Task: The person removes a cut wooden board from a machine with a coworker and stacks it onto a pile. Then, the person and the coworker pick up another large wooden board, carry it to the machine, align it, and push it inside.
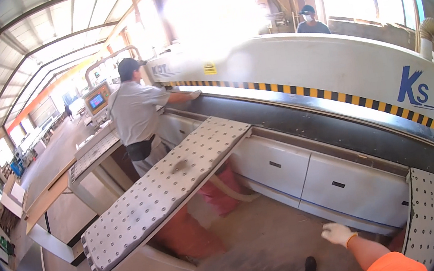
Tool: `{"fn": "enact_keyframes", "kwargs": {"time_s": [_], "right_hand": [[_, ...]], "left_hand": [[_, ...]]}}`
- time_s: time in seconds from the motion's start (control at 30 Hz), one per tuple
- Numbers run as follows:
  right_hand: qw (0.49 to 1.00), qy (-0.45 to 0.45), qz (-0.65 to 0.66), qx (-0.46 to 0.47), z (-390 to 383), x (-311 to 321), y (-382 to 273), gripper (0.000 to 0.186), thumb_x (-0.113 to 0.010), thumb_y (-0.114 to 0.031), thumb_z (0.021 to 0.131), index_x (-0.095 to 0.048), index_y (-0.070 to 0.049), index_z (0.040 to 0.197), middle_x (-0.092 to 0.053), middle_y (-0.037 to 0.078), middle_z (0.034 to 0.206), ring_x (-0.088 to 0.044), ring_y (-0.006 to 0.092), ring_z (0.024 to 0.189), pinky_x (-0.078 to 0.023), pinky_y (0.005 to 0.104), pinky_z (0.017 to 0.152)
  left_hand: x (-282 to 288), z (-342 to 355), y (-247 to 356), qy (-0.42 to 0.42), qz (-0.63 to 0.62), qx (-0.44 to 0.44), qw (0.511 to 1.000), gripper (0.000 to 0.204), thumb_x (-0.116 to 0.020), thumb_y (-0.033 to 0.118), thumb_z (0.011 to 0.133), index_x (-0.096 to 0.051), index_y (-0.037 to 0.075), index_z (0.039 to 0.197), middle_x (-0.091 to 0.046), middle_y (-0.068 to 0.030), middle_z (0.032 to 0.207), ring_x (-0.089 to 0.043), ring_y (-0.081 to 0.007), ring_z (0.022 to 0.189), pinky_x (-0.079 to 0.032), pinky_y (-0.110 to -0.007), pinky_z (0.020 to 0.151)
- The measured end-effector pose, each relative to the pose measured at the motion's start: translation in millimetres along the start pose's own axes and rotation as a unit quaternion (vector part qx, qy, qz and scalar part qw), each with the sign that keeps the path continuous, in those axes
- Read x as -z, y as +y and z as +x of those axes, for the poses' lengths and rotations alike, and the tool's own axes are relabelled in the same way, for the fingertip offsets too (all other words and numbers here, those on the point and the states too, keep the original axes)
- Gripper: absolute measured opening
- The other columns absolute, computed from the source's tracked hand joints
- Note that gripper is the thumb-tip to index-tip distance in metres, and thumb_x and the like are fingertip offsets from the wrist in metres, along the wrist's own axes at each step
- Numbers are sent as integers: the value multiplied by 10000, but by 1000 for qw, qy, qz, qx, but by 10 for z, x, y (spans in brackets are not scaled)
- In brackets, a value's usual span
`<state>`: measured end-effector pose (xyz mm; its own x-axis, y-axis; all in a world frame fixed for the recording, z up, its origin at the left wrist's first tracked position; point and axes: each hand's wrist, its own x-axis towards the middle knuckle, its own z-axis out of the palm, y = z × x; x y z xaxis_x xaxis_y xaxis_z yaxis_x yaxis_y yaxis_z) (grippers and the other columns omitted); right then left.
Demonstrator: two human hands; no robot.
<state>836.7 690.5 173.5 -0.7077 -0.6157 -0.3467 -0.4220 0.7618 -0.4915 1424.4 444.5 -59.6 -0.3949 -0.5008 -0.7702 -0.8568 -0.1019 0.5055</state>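
Note:
My right hand, in a pale work glove with an orange cuff edge, hangs in the air at the lower right. Its fingers are loosely bent, a little apart, and nothing shows in them. An orange sleeve covers my upper arm. Nearest to the hand are the white front panels of a long panel saw and, to its right, a narrow support table dotted with round studs. My left hand is out of view.
A wide studded table juts out ahead on the left. A co-worker in grey reaches onto the saw's dark bed, beside a control screen. Another person stands behind the white beam. Red sacks lie under the table.

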Motion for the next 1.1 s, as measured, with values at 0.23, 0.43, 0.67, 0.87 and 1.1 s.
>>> {"fn": "enact_keyframes", "kwargs": {"time_s": [0.23, 0.43, 0.67, 0.87, 1.1], "right_hand": [[954, 301, -5, -1, 1410, 1840, 1485, 544, -605, -335, 1011, -646, 22, 1420, -651, 266, 1444, -591, 426, 1379, -443, 489, 1205], [930, 366, -43, -10, 2624, 2981, 2258, 492, -613, -242, 1012, -635, 44, 1412, -626, 266, 1476, -557, 415, 1415, -413, 480, 1231], [925, 340, -162, -45, 3626, 3412, 2945, 619, -664, -213, 1003, -498, 49, 1539, -499, 294, 1595, -446, 458, 1495, -290, 514, 1309], [934, 296, -195, -42, 3871, 3308, 2922, 690, -687, -275, 995, -471, 44, 1568, -457, 268, 1635, -390, 459, 1533, -257, 513, 1321], [957, 253, -139, 1, 3732, 2916, 3071, 478, -624, -155, 1030, -578, 51, 1458, -539, 252, 1536, -479, 434, 1451, -361, 497, 1258]], "left_hand": [[-726, -120, 1761, -111, 231, -82, 963, 406, -630, 413, 1041, -754, 73, 1226, -774, -190, 1109, -723, -383, 1047, -564, -502, 919], [-1468, -467, 3429, 27, 113, -97, 988, 428, -609, 377, 1062, -710, 92, 1364, -756, -170, 1284, -693, -372, 1213, -546, -442, 1020], [-1550, -303, 3414, -4, 75, -96, 993, 309, -630, 287, 1000, -755, 124, 1232, -704, -157, 1244, -685, -360, 1168, -564, -448, 999], [-1740, -230, 2932, 55, 201, -151, 966, 234, -668, 296, 944, -749, 148, 1106, -701, -161, 1171, -681, -373, 1131, -570, -483, 967], [-1891, 30, 3077, 53, 169, -181, 968, 142, -675, 272, 930, -683, 141, 984, -654, -142, 1025, -671, -368, 990, -563, -500, 872]]}}
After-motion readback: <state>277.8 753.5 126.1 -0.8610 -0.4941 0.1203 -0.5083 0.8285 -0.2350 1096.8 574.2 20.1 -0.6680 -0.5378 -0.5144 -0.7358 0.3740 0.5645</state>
